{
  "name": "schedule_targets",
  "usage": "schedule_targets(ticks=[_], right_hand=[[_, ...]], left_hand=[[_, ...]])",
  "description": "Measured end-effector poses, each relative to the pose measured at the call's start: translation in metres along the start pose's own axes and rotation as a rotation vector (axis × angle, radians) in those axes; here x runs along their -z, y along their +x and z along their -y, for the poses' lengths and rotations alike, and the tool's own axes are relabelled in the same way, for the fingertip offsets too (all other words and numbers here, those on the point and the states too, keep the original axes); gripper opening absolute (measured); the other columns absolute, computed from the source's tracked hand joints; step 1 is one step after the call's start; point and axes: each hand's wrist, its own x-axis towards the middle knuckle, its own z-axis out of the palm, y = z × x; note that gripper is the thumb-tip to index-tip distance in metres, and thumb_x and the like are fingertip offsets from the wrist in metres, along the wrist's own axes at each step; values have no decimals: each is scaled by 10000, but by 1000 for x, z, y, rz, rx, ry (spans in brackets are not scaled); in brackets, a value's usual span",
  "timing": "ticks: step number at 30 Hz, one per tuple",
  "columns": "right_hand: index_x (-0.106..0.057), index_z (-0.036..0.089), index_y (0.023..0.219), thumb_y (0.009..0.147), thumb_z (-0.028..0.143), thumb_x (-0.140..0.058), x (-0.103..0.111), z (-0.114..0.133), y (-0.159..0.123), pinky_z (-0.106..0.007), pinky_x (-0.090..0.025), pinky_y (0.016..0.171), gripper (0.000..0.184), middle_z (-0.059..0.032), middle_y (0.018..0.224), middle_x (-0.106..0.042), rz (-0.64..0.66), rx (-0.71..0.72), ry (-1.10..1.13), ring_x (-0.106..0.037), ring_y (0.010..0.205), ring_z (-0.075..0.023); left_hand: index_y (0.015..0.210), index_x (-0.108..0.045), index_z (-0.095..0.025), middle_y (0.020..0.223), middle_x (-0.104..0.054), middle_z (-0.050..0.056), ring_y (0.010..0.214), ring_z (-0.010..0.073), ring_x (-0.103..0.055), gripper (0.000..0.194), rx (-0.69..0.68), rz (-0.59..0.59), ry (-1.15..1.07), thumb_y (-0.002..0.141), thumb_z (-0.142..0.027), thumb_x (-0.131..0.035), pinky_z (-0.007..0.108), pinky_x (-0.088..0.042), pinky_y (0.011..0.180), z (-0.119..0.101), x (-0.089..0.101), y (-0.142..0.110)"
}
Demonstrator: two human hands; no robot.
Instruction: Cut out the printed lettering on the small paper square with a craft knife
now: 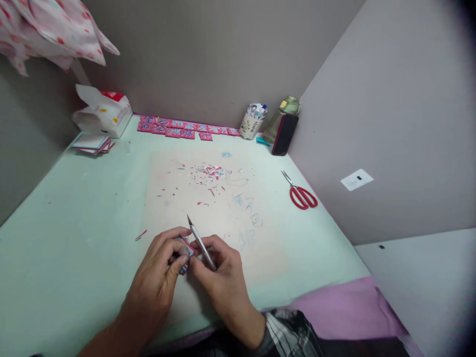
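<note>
My left hand pinches a small red, white and blue paper piece near the front of the pale green table. My right hand grips a thin craft knife whose blade points up and away to the left, and its fingers also touch the paper piece. Both hands rest over a beige cutting board with blue pen marks. Red and white paper scraps lie scattered on the far part of the board.
A row of red paper-cut tiles lines the back wall. Red-handled scissors lie at right. A tissue box, stacked paper sheets, a pen cup and a dark phone stand along the back. Patterned cloth hangs at top left.
</note>
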Motion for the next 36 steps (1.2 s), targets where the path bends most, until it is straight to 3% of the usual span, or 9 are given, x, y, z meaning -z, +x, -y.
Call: schedule_targets(ticks=[5,9,15,18,22,25,29,32,36], right_hand=[[-712,182,854,772,278,-673,-2,-7,0,-234,-412,550,132,-11,756,-661,-34,64,-109,-540,627,-132],[-703,190,874,732,211,-627,3,-7,5,-239,-436,577,162,-1,762,-655,-81,79,-87,-545,646,-139],[-675,180,842,724,295,-658,7,-1,12,-229,-325,505,166,30,668,-569,-82,-15,-21,-412,552,-109],[-653,179,816,705,316,-656,6,1,13,-231,-335,517,175,26,670,-569,-89,-44,25,-424,570,-112],[-633,184,806,703,315,-665,8,4,12,-230,-342,524,170,36,668,-559,-80,-57,35,-425,564,-108],[-640,183,825,712,289,-655,9,3,12,-234,-374,542,156,30,687,-584,-77,-50,25,-458,575,-113],[-642,185,854,755,266,-665,13,2,11,-238,-433,580,129,16,737,-632,-28,-22,1,-514,612,-125],[-675,190,927,897,303,-641,23,1,6,-245,-458,621,121,-5,801,-667,48,81,-150,-562,677,-142],[-678,212,1182,1042,245,-493,46,-4,-8,-274,-483,718,234,-38,924,-670,56,371,-511,-619,796,-171]], left_hand=[[906,-614,-258,1187,-701,60,1096,196,-700,203,66,63,-17,1024,-303,-455,324,-612,874,-4,4,-2],[913,-620,-275,1240,-704,47,1168,194,-683,215,4,170,-99,1026,-279,-436,331,-609,942,-17,4,-10],[987,-584,-286,1156,-681,14,1063,197,-682,193,238,-74,-73,1030,-420,-452,349,-597,905,-9,24,0],[958,-594,-276,1030,-638,7,947,191,-660,201,224,-97,-56,1005,-449,-504,347,-582,861,2,32,19],[1117,-595,-272,1118,-615,30,1006,214,-677,205,142,-8,-62,975,-414,-559,396,-580,919,6,23,32],[1303,-489,-257,1287,-574,91,1187,296,-651,477,150,43,39,898,-441,-661,489,-567,996,6,8,23],[1314,-458,-206,1214,-632,135,1130,357,-656,524,40,89,289,880,-419,-658,589,-554,975,12,0,7],[1379,-429,-182,1216,-658,152,1111,353,-656,501,-55,94,375,932,-354,-573,566,-555,954,20,4,2],[1409,-428,-159,1337,-605,175,1224,352,-594,496,-127,93,396,951,-316,-532,518,-527,1002,26,9,0]])
